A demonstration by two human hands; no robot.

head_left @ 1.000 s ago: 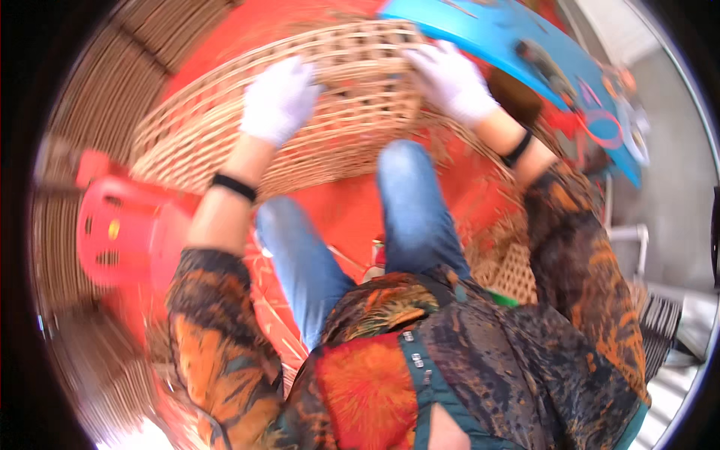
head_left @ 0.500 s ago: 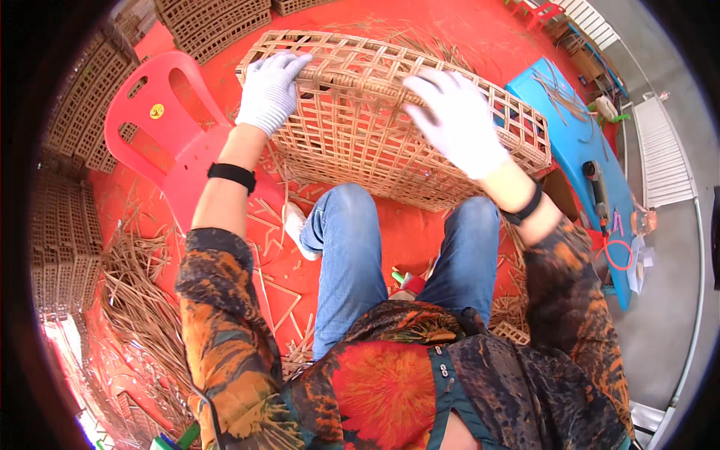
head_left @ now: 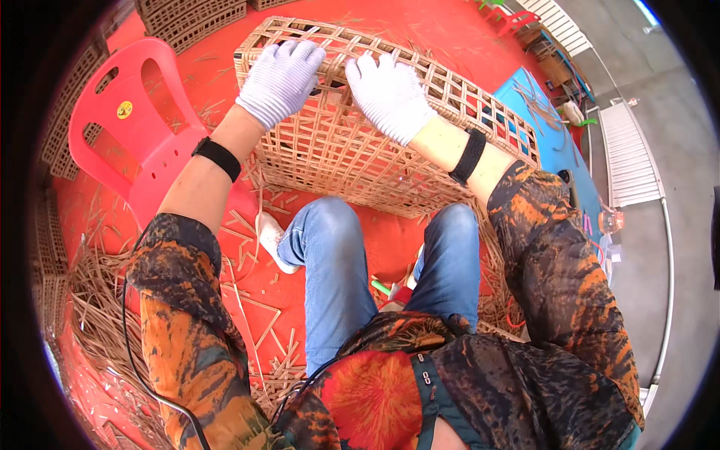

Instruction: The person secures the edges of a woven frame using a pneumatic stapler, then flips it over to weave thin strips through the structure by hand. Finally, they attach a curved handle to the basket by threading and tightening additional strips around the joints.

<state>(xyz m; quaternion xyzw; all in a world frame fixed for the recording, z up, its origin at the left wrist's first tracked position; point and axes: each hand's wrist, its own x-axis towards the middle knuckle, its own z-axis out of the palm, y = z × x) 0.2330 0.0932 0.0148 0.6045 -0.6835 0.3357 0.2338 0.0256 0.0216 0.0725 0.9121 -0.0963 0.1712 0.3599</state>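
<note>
A red chair [head_left: 133,131] and blue table [head_left: 559,150] stand on a red floor [head_left: 457,41].

A basket [head_left: 360,159] is placed mid-scene, with the left hand [head_left: 283,82] and right hand [head_left: 388,99] laid on its upper edge. A chair [head_left: 166,154] is set to its left, a table [head_left: 556,142] to its right. Stacked baskets [head_left: 187,21] are ranged far left; strips [head_left: 101,319] are heaped near left.

Your right hand [head_left: 388,99] moved left along the basket's [head_left: 337,150] edge, closer to your left hand [head_left: 283,81], and its spread fingers drew together.
</note>
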